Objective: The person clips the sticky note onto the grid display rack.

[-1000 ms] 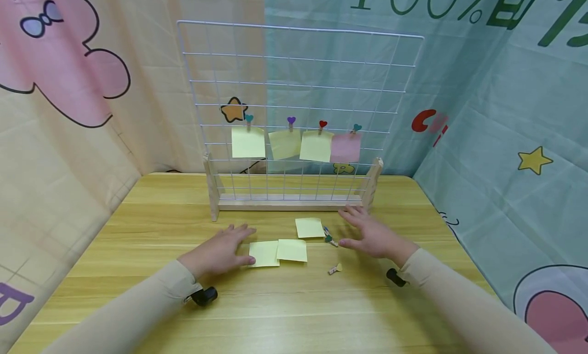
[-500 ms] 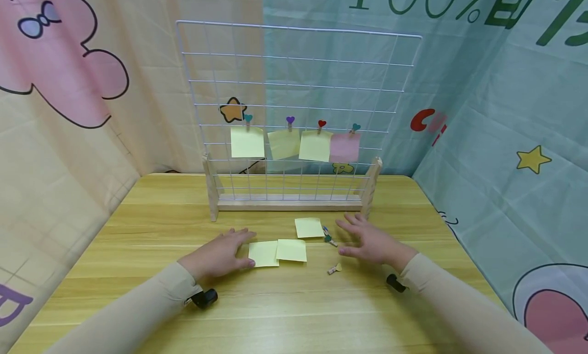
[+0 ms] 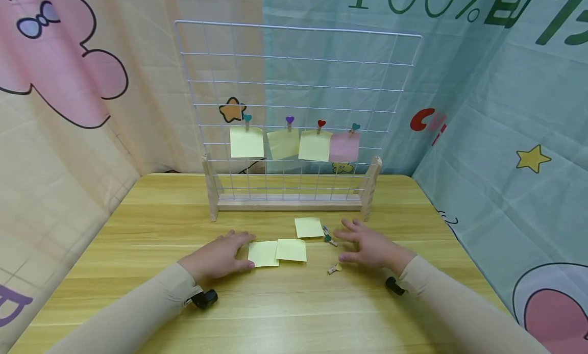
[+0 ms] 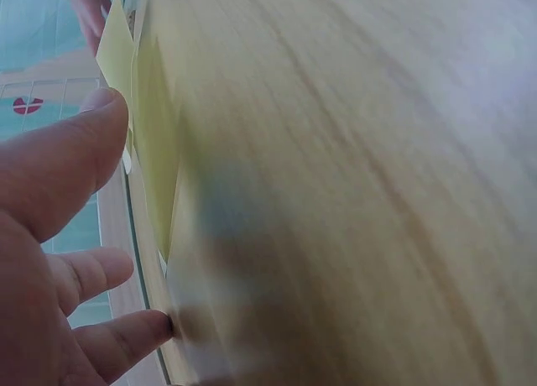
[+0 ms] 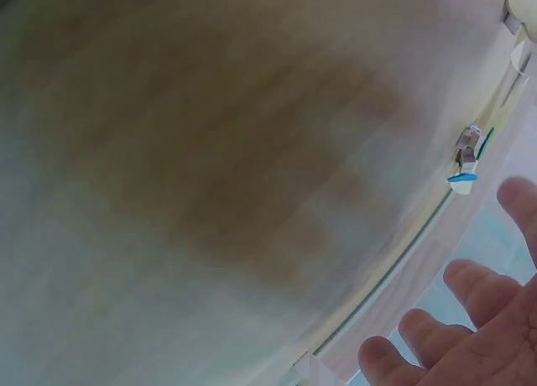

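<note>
Both hands are hanging low over the counter (image 3: 294, 313), each grip showing wide and holding nothing; the left hand (image 3: 219, 254) is having its thumb at the corner of the left note (image 3: 263, 254), which is lying partly under the right note (image 3: 291, 250); the right hand (image 3: 373, 246) is fanning its fingers just beside the green clip (image 3: 328, 238), with the far note (image 3: 309, 227) lying by that clip and the yellow clip (image 3: 334, 269) sitting nearer the person; behind, the rack (image 3: 289, 208) is carrying four hung notes (image 3: 246, 142); for clean lifting, I'm judging, a fingertip should be sliding under one free edge, pinching a single sheet so its neighbour isn't dragging; clips this small are probably skidding unless fingertips are closing gently from both sides; now the murky bits: whether the thumb is touching paper, I'm not able to tell; the green clip's spot is looking too cluttered for counting clips; the right wrist view is cutting the yellow clip off at the edge; the left one is blurring much of the wood.
</note>
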`<state>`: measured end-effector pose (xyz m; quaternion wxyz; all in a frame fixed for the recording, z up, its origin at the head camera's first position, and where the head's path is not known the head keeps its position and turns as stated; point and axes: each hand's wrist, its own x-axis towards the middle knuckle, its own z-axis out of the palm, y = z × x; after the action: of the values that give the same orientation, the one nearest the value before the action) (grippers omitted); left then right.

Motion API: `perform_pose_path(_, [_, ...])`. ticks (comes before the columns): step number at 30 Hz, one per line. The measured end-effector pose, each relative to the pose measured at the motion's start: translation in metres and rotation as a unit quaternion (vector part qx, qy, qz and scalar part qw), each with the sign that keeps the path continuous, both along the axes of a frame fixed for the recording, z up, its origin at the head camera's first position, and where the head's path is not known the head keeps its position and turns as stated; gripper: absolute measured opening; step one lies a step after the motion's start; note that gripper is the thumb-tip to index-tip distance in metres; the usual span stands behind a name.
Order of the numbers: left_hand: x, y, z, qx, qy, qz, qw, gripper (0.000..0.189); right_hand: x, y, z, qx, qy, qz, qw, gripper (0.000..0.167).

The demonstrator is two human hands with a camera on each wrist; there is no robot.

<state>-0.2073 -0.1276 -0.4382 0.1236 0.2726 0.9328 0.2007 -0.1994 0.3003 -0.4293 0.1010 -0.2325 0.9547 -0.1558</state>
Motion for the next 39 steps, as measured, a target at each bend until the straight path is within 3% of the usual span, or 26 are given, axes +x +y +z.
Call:
perform_pose_path(11, [0.001, 0.001, 0.000, -0.015, 0.011, -0.003, 0.9998, 0.076, 0.001, -0.006, -0.003, 0.013, 0.033, 0.051, 0.9981, 0.051])
perform_pose_path(21, [0.004, 0.002, 0.001, -0.041, 0.022, -0.010, 0.9989, 0.072, 0.001, -0.013, 0.001, 0.019, 0.033, 0.078, 0.9962, 0.034])
perform_pose_path(29, [0.004, 0.003, 0.003, -0.043, 0.017, -0.011, 0.9989, 0.069, 0.001, -0.015, 0.000, 0.019, 0.038, 0.087, 0.9953, 0.020])
perform_pose_path(39, [0.006, 0.004, 0.004, -0.043, 0.023, -0.014, 0.9987, 0.070, 0.005, -0.027, 0.005, 0.031, 0.008, 0.061, 0.9976, 0.025])
